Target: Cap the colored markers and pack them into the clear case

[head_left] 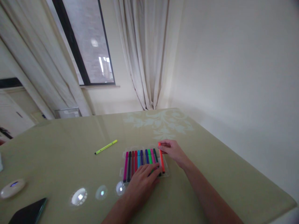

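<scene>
A clear plastic case (121, 171) lies on the table with several coloured markers side by side in it. My right hand (171, 151) pinches the upper end of an orange marker (161, 160) at the case's right side; its lower end reaches down to the case. My left hand (144, 180) lies over the lower part of the markers, fingers extended toward the right and hiding some of them. Beyond the case to the left, a yellow marker (106, 147) rests alone on the table.
On the table (77, 155), a white oval object (12, 188) and a dark flat device (29, 213) sit at the lower left. A wall (233, 77) runs along the right edge. Curtains (144, 56) and a window stand behind.
</scene>
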{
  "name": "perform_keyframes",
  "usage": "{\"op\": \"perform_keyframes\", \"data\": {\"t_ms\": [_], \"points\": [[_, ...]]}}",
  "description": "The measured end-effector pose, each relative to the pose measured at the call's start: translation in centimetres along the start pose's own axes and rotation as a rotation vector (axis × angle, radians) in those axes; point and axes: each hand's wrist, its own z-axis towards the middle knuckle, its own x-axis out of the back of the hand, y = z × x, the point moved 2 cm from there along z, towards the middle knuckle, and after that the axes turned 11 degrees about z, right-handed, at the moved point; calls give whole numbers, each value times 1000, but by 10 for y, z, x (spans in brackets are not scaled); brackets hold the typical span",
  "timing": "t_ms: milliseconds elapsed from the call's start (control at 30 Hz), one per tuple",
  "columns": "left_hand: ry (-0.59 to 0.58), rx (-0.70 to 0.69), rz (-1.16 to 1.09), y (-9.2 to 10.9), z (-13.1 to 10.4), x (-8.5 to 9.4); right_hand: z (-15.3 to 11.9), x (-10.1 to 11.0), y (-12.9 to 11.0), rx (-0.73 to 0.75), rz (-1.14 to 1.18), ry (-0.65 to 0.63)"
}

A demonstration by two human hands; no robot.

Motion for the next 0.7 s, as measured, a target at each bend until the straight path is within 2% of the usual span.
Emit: {"op": "perform_keyframes", "data": {"t_ms": [100,200,300,533,700], "points": [[-53,-2,10,1,-1,-2,0,-6,6,37,-150,-16],[-90,-36,37,0,-2,-5,-1,-12,7,130,-395,12],[-95,-53,42,-2,-2,-7,-3,-15,5,195,-568,15],[-103,-80,95,3,3,-3,-2,-10,1,208,-795,11],[-98,-87,122,8,6,-1,-5,-2,0,204,-837,-74]]}}
